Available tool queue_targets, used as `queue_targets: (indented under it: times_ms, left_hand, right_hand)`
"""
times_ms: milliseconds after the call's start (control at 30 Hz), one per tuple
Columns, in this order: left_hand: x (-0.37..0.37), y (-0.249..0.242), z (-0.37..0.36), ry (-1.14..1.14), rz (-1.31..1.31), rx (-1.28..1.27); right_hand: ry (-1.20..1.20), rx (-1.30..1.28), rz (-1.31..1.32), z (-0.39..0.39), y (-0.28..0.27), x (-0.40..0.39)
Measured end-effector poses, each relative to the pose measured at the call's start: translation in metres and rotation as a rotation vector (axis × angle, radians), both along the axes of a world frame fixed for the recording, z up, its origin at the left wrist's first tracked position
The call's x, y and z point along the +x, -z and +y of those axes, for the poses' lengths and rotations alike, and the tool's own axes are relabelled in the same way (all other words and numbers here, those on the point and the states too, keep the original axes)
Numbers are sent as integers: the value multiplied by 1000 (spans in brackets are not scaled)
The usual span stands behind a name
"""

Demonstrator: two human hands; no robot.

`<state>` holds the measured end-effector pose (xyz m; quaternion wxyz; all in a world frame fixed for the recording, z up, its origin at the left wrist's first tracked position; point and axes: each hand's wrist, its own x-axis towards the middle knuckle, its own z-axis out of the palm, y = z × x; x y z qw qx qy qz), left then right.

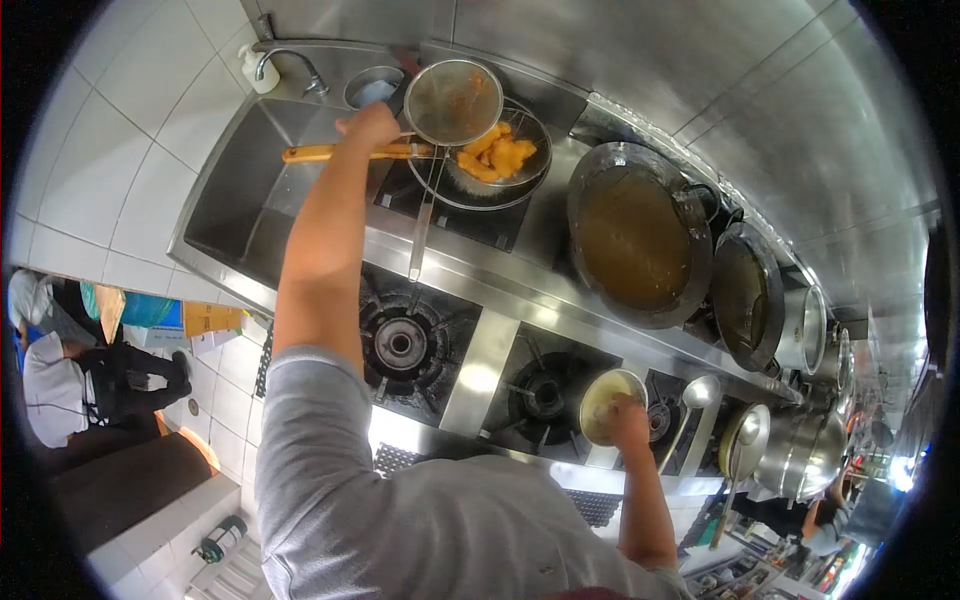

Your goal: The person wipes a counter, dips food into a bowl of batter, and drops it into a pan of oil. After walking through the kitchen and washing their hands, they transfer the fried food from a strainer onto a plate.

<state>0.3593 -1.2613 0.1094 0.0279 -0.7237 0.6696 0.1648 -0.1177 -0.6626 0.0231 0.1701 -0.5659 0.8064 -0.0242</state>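
My left hand (372, 126) is closed beside a wooden handle (308, 153); its grip is too small to make out. Just right of it, a round mesh strainer (436, 112) lies partly over a wire basket holding orange-yellow fried pieces (498, 154). This basket rests over a larger round vessel (490, 202). Lower right, my right hand (628, 420) is at a round bowl (590, 425) with pale yellow contents. Its fingers are closed over the bowl's inside, and what they hold is hidden.
Two large woks (630, 235) (745, 300) of brownish liquid stand right of the basket. A sink (235, 205) is left. Gas burners (400, 343) (545, 395), a ladle (700, 392) and steel pots (800, 455) line the stove. A person (60, 390) is at far left.
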Motion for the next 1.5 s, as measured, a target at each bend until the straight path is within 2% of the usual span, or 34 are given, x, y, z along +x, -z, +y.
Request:
queue_targets:
  times_ms: [100,167,333,400,433,500,533,567,600,667,700,767,867,933,967,1000,1033,1067,1100,1133,1167,1200,1233,1300,1400,1467,1500]
  left_hand:
    - [26,-17,1,90,24,-14]
    - [57,0,-23,129,0,-49]
    - [108,-34,4,296,-28,-156]
    - [119,-57,41,196,285,-400]
    - [123,-71,63,190,283,-401]
    - [128,-95,108,47,599,-481]
    - [138,-96,122,38,594,-476]
    - [151,-98,140,35,696,-565]
    - [164,-98,159,29,794,-652]
    - [186,-118,224,-31,838,-665]
    - [196,-124,262,-155,902,-661]
    - [250,-105,327,-195,1085,-687]
    - [313,-76,480,-406,979,-726]
    - [354,-34,598,-671,767,-714]
    - [364,-15,663,-654,725,-644]
    - [441,53,736,-559,-38,-324]
    - [361,23,770,-741,-320,-313]
    - [385,64,834,-804,-461,-183]
    - [320,34,863,-862,-433,-187]
    - [397,105,941,-597,-569,-34]
    - [370,104,960,-780,-604,-23]
    - [347,108,983,-825,-655,-52]
    - [352,111,1000,-820,-404,-141]
    - [326,106,1011,-917,-233,-133]
    - [279,87,1005,-883,-201,-278]
    - [252,76,983,-924,-174,-247]
    - [267,96,973,-811,-1,-359]
  right_hand:
    - [-23,-37,14,1,-1,0]
    - [-44,-22,41,4,3,-5]
    - [-51,-81,15,7,4,-4]
    - [-60,-91,-3,7,0,-1]
    - [-34,-30,11,6,-5,2]
    - [-14,40,22,10,-5,3]
    - [-32,-33,14,13,0,0]
    - [-52,-103,5,16,5,-4]
    - [-112,-112,-8,15,3,-4]
    - [-144,-114,-3,17,13,-13]
    - [-171,-124,10,22,18,-16]
    - [-195,-130,5,24,15,-15]
    - [-263,-148,-42,28,3,-5]
    - [-303,-131,-85,29,-4,-1]
    - [-292,-114,-89,30,-6,-2]
    - [-267,-104,-88,31,-5,-7]
    - [-299,-106,-107,29,3,-16]
    - [-304,-114,-114,29,11,-26]
    - [-338,-131,-86,27,18,-33]
    - [-286,-95,-122,26,-2,-20]
    - [-358,-222,-124,27,7,-33]
    - [-370,-265,-93,27,24,-47]
    - [-360,-239,-46,23,23,-48]
    - [-275,-238,-107,18,9,-40]
    - [-194,-255,-205,23,-28,-48]
    - [-269,-286,-313,26,-40,-53]
    - [-271,-293,-318,28,-49,-53]
